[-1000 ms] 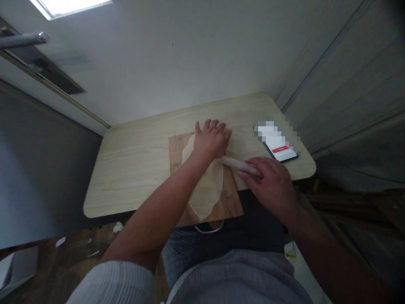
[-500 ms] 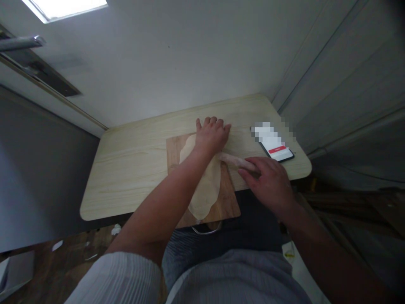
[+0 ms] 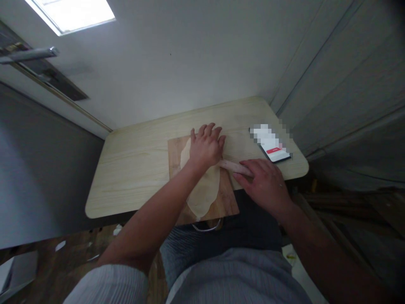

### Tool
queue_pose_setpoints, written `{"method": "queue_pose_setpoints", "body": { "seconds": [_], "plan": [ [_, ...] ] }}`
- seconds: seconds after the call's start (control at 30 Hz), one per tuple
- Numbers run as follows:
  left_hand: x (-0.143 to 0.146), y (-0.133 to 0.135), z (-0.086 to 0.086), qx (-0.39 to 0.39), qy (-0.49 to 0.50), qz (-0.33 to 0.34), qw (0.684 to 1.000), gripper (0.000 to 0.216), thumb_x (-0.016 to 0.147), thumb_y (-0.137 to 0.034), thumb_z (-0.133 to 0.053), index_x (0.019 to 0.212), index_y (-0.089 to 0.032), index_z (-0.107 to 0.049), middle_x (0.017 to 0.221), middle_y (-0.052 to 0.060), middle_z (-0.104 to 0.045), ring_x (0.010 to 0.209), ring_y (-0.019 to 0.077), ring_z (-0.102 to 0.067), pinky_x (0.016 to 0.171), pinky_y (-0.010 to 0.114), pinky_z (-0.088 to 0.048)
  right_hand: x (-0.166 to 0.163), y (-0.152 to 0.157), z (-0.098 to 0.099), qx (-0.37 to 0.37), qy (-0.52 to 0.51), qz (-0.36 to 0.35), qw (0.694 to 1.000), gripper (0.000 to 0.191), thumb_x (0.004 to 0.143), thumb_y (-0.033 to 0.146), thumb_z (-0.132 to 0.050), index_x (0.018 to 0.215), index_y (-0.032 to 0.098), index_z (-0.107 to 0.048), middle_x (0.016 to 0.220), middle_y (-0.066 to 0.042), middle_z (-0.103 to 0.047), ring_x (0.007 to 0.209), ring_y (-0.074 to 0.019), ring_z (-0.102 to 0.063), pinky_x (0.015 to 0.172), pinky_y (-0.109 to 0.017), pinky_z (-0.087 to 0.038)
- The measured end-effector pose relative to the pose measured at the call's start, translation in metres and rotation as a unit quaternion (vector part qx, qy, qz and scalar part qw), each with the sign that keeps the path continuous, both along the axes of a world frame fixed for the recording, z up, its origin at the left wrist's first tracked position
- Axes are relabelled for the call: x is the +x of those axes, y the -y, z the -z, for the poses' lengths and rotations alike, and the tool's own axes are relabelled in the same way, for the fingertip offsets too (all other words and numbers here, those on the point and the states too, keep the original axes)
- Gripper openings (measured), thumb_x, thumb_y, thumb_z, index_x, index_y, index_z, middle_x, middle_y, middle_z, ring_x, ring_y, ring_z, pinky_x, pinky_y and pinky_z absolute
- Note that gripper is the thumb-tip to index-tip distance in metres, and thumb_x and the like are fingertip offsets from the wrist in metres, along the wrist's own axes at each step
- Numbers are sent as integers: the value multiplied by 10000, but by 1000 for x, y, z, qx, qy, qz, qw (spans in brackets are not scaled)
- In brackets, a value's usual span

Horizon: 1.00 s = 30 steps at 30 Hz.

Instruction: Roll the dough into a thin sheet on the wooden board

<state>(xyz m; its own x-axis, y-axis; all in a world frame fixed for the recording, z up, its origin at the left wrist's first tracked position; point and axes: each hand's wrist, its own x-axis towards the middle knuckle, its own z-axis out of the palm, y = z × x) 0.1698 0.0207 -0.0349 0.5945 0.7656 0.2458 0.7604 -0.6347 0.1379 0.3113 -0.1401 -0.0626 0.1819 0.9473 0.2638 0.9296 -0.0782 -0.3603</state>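
A long, thin sheet of pale dough [image 3: 204,192] lies on a wooden cutting board [image 3: 230,200], stretching toward me. My left hand [image 3: 207,145] is over the far part of the dough, fingers spread and pointing away. Its palm rests at the left part of a floury wooden rolling pin [image 3: 233,166], though the contact beneath it is hidden. Around the pin's right end my right hand [image 3: 265,181] is closed, just off the board's right edge. My left forearm covers part of the dough and board.
The board sits on a light wood-grain table [image 3: 126,169], its near end past the front edge. A phone [image 3: 274,147] with a lit screen lies at the right. Behind the table stands a white door [image 3: 177,80] with a metal handle [image 3: 34,54].
My left hand has moved slightly left and toward me, with its fingers more spread. The rolling pin and my right hand have shifted a little nearer. The camera view has tilted slightly.
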Motion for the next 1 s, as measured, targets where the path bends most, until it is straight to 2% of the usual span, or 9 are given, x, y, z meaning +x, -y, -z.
{"method": "queue_pose_setpoints", "body": {
  "seconds": [0.23, 0.47, 0.67, 1.0],
  "plan": [
    [-12, 14, 3, -5, 0, -10, 1000, 472, 1068, -436, -279, 1488, -337, -471, 1620, 21, -409, 1494, 281, -328, 1228, 581, -184, -10, 7, -5, -5, 8, -6, 1000, 365, 883, 465, -687, 1137, 203, -686, 1085, -85, -729, 1070, -300, -614, 987, -461, -441],
    [-28, 31, 7, 2, -9, -16, 1000, 480, 1064, -411, -289, 1515, -347, -439, 1629, 16, -398, 1499, 277, -331, 1217, 591, -214, -19, 15, -8, -1, 2, -18, 1000, 397, 905, 475, -658, 1185, 194, -672, 1134, -110, -724, 1091, -306, -622, 980, -469, -455],
    [-41, 48, 11, -6, -12, -30, 999, 505, 1067, -434, -257, 1520, -314, -444, 1631, 6, -398, 1514, 280, -305, 1224, 596, -213, -27, 23, -7, 0, 0, -21, 1000, 453, 924, 477, -634, 1249, 163, -645, 1170, -137, -715, 1114, -314, -622, 983, -471, -478],
    [-70, 84, 17, -1, -13, -24, 1000, 515, 1077, -432, -264, 1533, -251, -420, 1617, 27, -424, 1525, 256, -294, 1241, 542, -231, -33, 36, -4, 8, -3, -34, 999, 435, 939, 468, -624, 1248, 162, -634, 1178, -129, -713, 1113, -317, -634, 1012, -486, -493]
  ]
}}
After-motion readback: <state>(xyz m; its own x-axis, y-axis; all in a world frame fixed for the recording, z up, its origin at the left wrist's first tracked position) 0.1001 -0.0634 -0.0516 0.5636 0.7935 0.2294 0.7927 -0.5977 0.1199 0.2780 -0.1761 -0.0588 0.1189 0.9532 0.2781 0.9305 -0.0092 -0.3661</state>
